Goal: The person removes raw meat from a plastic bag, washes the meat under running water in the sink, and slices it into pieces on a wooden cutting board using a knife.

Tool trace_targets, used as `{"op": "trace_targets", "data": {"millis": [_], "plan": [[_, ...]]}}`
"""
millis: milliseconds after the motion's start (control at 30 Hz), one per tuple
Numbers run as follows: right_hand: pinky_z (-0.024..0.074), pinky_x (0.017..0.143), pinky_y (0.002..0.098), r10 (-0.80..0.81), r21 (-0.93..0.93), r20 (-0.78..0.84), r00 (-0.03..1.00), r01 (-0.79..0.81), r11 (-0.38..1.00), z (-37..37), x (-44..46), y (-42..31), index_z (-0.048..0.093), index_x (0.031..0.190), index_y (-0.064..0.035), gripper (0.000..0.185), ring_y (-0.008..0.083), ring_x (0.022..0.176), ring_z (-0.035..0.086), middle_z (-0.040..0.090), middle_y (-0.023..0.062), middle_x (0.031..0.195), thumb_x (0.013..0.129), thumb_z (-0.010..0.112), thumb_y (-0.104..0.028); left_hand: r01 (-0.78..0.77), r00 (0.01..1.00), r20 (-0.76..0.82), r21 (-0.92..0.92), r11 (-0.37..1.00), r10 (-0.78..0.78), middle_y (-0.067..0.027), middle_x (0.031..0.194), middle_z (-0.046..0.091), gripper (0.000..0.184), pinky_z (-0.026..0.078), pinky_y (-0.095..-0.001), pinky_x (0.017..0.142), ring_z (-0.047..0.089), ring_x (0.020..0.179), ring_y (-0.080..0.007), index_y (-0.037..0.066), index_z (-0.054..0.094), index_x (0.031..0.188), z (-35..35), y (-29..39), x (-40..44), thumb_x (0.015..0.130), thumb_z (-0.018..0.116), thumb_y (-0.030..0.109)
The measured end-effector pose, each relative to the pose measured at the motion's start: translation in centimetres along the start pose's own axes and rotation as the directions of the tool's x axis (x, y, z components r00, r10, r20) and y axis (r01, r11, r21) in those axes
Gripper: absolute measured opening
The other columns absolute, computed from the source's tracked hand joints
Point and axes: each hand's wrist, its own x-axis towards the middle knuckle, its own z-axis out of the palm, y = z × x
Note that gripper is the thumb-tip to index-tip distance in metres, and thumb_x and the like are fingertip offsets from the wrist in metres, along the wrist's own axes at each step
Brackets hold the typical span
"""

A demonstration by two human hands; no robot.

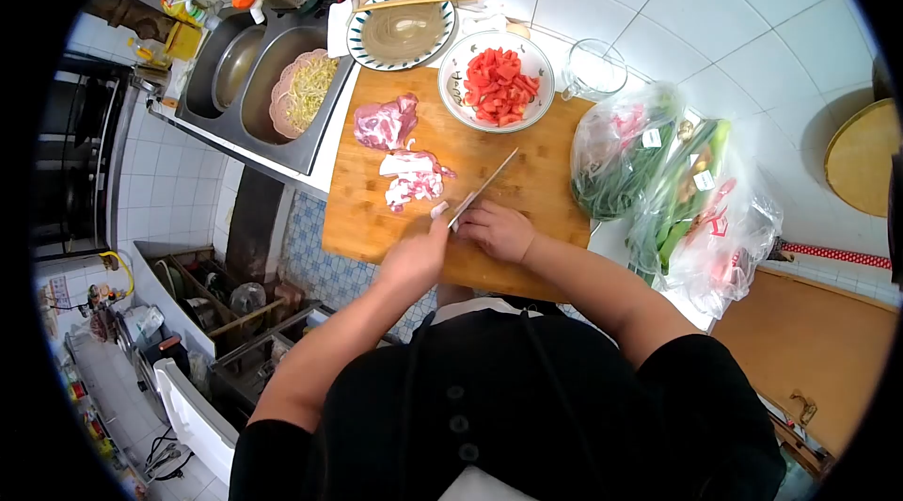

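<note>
My left hand (420,252) is closed around the handle of a kitchen knife (489,178), its blade slanting away to the upper right over the wooden cutting board (550,172). Just right of the blade, my right hand (497,231) presses down with curled fingers; whatever lies under them is hidden. A small pale slice of meat (439,209) rests left of the knife. Farther left are a heap of cut raw meat (414,186) and, above it, a larger chunk of raw meat (384,125).
A bowl (451,104) of chopped red pieces stands at the board's far edge. Beside it are a plate (357,42) with chopsticks (419,1) and a glass mug (596,68). Bagged green vegetables (611,176) flank the right. Bean sprouts (310,92) sit in the sink (249,111).
</note>
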Motion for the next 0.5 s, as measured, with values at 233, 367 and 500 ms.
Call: {"op": "trace_targets", "data": {"millis": [233,367,500], "plan": [[0.0493,0.085,0.0313,-0.019,-0.007,-0.038,0.999,0.019,1.000,-0.4,-0.1,-0.2,0.065,0.098,-0.0136,0.022,0.0226,0.102,0.053,0.059,0.0014,0.108,0.076,0.062,-0.015,0.124,0.992,0.040,-0.031,0.992,-0.122,-0.0259,0.077,0.064,0.021,0.048,-0.0552,0.068,0.063,0.075,-0.0446,0.002,0.041,0.106,0.4,-1.2,-1.6,0.085,0.042,0.005],[0.0495,0.085,0.0313,0.015,-0.016,-0.057,0.998,-0.016,1.000,-1.2,-0.3,-0.7,0.065,0.100,-0.0120,0.022,0.0237,0.102,0.054,0.058,0.0042,0.109,0.078,0.059,-0.014,0.220,0.970,0.094,0.040,0.975,-0.223,-0.0272,0.076,0.063,0.023,0.049,-0.0543,0.066,0.063,0.073,-0.0451,0.002,0.039,0.105,-0.3,-2.4,-4.6,0.083,0.042,0.005],[0.0496,0.086,0.0323,0.018,0.002,-0.003,1.000,-0.018,1.000,-0.7,-0.8,-0.1,0.064,0.104,-0.0098,0.027,0.0244,0.105,0.053,0.057,0.0059,0.110,0.077,0.059,-0.013,0.166,0.984,0.047,0.093,0.982,-0.171,-0.0256,0.074,0.063,0.020,0.050,-0.0529,0.062,0.063,0.070,-0.0440,0.003,0.039,0.102,-1.2,-1.7,-6.2,0.083,0.044,0.006]]}}
